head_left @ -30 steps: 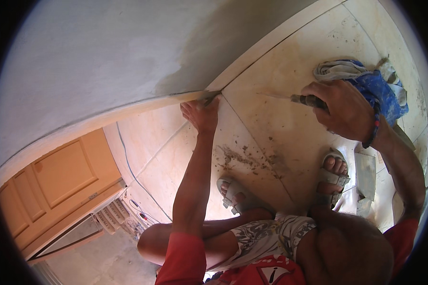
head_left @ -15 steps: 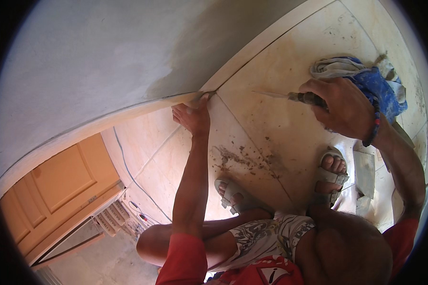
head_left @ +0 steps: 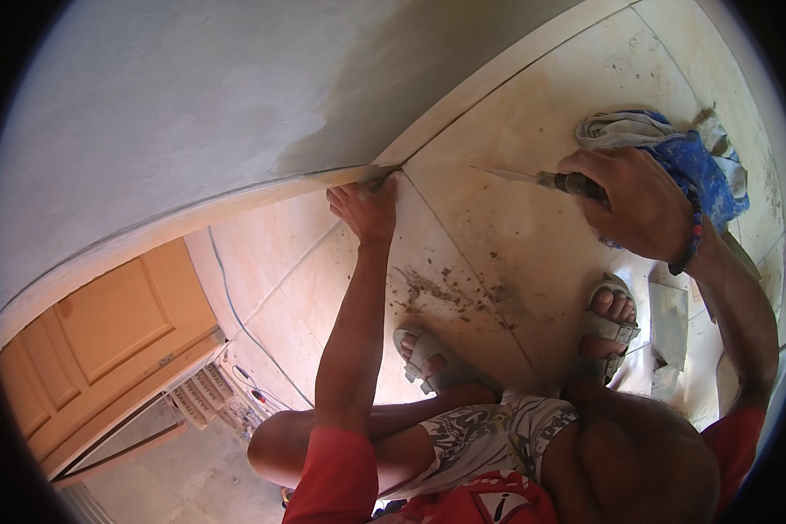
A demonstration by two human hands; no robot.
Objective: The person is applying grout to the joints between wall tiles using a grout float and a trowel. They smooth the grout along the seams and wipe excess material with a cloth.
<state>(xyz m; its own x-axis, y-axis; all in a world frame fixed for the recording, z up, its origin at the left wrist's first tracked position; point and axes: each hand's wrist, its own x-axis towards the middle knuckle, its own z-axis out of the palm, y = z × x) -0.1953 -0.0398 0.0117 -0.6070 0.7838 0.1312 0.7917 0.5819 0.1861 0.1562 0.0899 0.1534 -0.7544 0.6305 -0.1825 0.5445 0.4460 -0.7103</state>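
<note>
My left hand [head_left: 367, 211] reaches to the foot of the wall, at the corner of the tile skirting [head_left: 323, 182]. Its fingers are bent and pressed together around a small greyish thing that is mostly hidden. In my right hand [head_left: 642, 205] is a thin-bladed tool [head_left: 575, 183] with a dark handle. The narrow blade points left toward the skirting corner and hangs above the floor tiles [head_left: 489, 218], touching nothing that I can see.
A blue and grey cloth [head_left: 699, 170] lies bunched beyond my right hand. Crumbs of dirt [head_left: 441, 293] are scattered between my sandalled feet. Cut tile pieces [head_left: 670, 323] lie right of my right foot. At the left are a wooden door [head_left: 118, 314] and a thin cable [head_left: 236, 310].
My left hand has shifted slightly right along the skirting, and its thumb has come down off the ledge. The right hand, with the tool, has moved a little to the right.
</note>
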